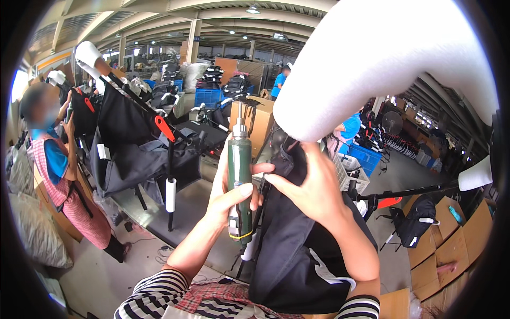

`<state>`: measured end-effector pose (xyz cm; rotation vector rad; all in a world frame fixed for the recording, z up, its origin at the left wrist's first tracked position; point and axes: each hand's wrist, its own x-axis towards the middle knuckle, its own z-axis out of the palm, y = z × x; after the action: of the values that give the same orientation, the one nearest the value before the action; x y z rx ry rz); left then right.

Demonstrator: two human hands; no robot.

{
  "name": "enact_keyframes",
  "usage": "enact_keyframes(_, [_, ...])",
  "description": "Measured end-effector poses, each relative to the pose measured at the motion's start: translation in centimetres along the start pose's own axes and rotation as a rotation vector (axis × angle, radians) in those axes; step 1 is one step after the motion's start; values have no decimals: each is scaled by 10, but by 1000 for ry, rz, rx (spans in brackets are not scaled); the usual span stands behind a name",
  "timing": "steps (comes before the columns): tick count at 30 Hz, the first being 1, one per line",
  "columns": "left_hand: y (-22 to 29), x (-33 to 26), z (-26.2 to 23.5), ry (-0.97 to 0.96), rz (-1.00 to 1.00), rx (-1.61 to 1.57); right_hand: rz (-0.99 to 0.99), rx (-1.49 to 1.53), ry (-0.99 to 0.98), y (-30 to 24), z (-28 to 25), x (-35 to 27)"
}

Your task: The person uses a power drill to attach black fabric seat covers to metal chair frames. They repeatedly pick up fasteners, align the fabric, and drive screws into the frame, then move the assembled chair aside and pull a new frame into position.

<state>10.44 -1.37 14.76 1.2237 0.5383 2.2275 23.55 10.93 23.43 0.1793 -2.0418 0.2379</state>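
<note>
Green plastic forms the body of the powered screwdriver (239, 170), which stands upright with its metal bit pointing up. The left hand (229, 194) is wrapped around its lower half, thumb lying across the front and fingers curled behind, so the hand is closed on the tool. Just right of the screwdriver, the right hand (311, 183) pinches a fold of black fabric (297, 250), fingers pressed together on the cloth, fingertips nearly meeting those of the left hand. The fabric hangs down from the pinch, below and to the right of the screwdriver, with a white stripe low on it. Above and to the right of the screwdriver, a thick white foam-wrapped bar (372, 64) sweeps across the upper part of the view. Left of the screwdriver stands a metal workbench (180, 212) carrying another black fabric frame with a red clip (164, 128). Far left of the screwdriver, another person in a pink checked apron (74, 202) works. Cardboard boxes (446, 250) lie well to the right of the screwdriver, on the floor.
</note>
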Motion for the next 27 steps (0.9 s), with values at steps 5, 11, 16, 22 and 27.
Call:
enact_keyframes(5, [12, -13, 1, -60, -18, 21, -23, 97, -108, 33, 22, -14])
enact_keyframes(11, [26, -78, -5, -154, -340, 113, -51, 69, -92, 41, 19, -18])
enact_keyframes(16, [18, -94, 1, -183, -374, 319, -66, 125, -117, 43, 20, -18])
enact_keyframes(22, [16, -93, 8, -152, -375, 368, -82, 104, -124, 43, 16, -18])
enact_keyframes(27, [14, -88, 15, -145, -307, 404, -84, 96, -141, 44, 15, -17])
